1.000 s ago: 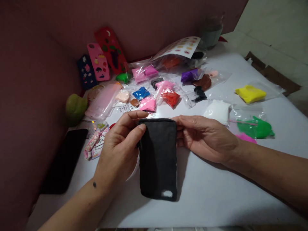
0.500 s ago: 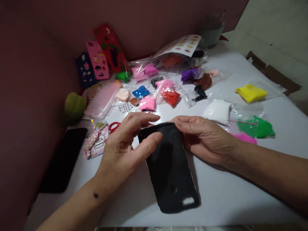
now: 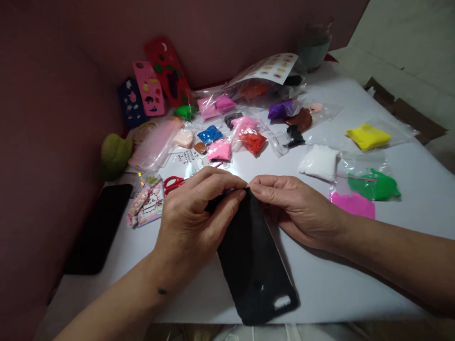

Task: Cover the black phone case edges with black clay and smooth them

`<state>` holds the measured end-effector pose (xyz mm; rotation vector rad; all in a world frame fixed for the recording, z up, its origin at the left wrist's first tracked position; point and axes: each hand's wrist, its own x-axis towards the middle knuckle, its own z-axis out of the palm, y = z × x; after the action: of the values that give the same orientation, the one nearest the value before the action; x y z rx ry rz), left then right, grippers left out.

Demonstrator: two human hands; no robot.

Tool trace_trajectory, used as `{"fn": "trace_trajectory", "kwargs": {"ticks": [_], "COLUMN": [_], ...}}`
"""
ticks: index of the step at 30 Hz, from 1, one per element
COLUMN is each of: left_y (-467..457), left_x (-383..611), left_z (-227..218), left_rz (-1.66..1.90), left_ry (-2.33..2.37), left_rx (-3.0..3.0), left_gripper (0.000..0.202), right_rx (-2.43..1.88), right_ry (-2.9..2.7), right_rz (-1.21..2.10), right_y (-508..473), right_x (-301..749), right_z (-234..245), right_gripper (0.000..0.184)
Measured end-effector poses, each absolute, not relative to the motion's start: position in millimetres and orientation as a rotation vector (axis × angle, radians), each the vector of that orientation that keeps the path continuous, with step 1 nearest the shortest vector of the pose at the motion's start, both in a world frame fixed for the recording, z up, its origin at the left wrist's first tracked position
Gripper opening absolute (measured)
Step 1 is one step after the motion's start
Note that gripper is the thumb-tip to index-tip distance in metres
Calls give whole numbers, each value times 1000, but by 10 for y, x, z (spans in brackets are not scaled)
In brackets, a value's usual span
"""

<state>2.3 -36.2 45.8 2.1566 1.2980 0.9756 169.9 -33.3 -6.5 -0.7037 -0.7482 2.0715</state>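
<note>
A black phone case (image 3: 254,255) with an oval camera cut-out at its lower right is held tilted over the front of the table. My left hand (image 3: 202,208) pinches its top edge, thumb on the black face and fingers behind. At the top right corner my right hand (image 3: 298,208) grips the same case between thumb and fingers. The fingertips of both hands nearly meet at that edge. Red-handled scissors (image 3: 173,183) lie just beyond my left hand. A bright pink clay packet (image 3: 353,204) is near my right wrist.
Several bagged clay pieces, among them a yellow packet (image 3: 368,137) and a white packet (image 3: 319,162), spread across the white table (image 3: 341,289). Decorated cases, one red (image 3: 168,71), lean on the back wall. A black phone (image 3: 99,229) and a green fruit (image 3: 115,156) lie left.
My left hand has closed its thumb and fingers onto the case's top edge, where they were apart before. My right hand has shifted slightly left along that edge. The view has moved a little.
</note>
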Motion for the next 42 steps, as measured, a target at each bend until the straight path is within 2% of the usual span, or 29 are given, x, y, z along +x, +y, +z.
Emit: {"fn": "trace_trajectory", "kwargs": {"ticks": [9,19,26,37,42], "left_y": [-374,-373,-357,-351,-355], "left_x": [-8,-13,-28,-73,-80], "left_z": [450,487,467,458,433], "left_rz": [880,857,868,894,907], "left_ry": [1269,1255,1260,1164,1142], "left_rx": [2236,2203,2181,2115,2219], "left_gripper": [13,12,10,19,18], "right_rx": [-744,-656,-741,-762,-788], "right_ry": [-833,-753,-927,-949,-985], "right_rz": [2022,2071,1938,1985,1945], "right_y": [-375,-357,-378,-376,-380], "right_x": [1695,1685,1664,1712,1698], "right_z": [-99,-94,-103,-117,-94], "right_gripper": [23,19,16,20,28]}}
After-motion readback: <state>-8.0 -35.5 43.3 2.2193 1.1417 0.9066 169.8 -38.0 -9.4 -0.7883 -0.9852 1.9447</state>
